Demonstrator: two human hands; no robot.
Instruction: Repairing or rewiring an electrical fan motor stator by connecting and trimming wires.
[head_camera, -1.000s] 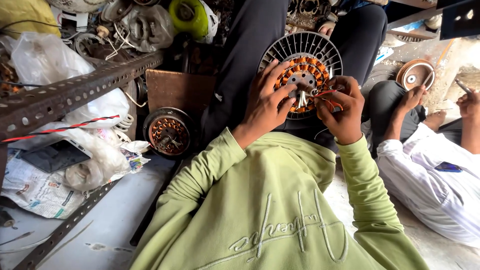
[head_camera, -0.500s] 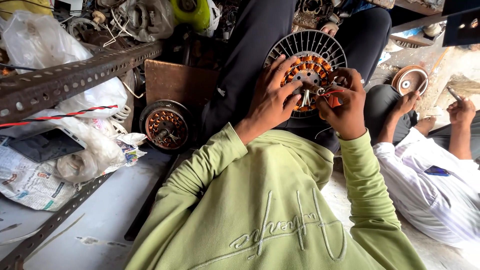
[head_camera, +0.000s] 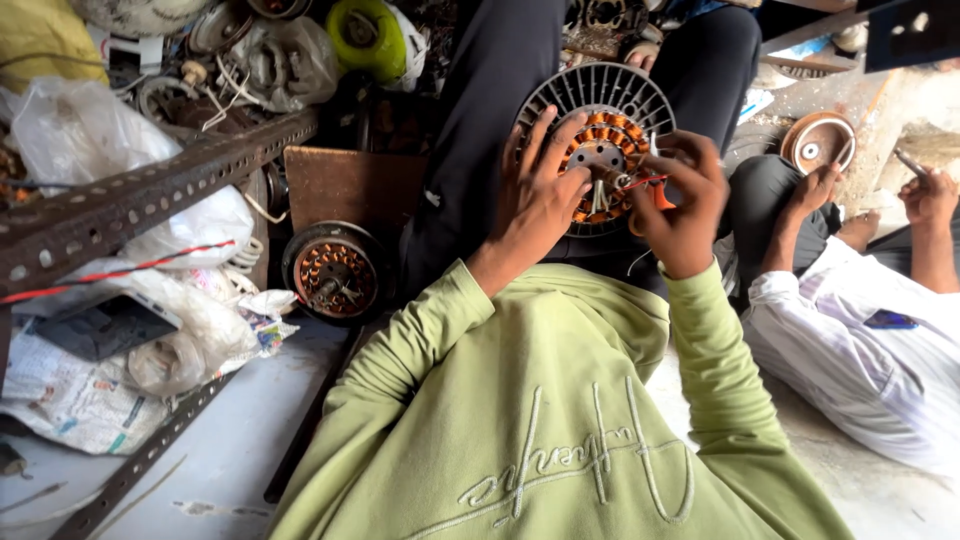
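- The round grey finned fan motor with copper windings (head_camera: 598, 150) rests on my lap, tilted towards me; I judge it could slide off if my grip slackens.
- My left hand (head_camera: 538, 196) lies spread over its left half.
- My right hand (head_camera: 683, 200) pinches the thin red wire (head_camera: 645, 182) at its right edge; tugging may snap it.

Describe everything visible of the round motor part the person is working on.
The fan motor stator is round, with a ring of copper-coloured coils around a grey metal hub and pale radial fins at its rim. It rests on the dark-trousered lap, face toward the camera. The left hand lies spread over its left side; the right hand pinches thin red and white wires near the centre.
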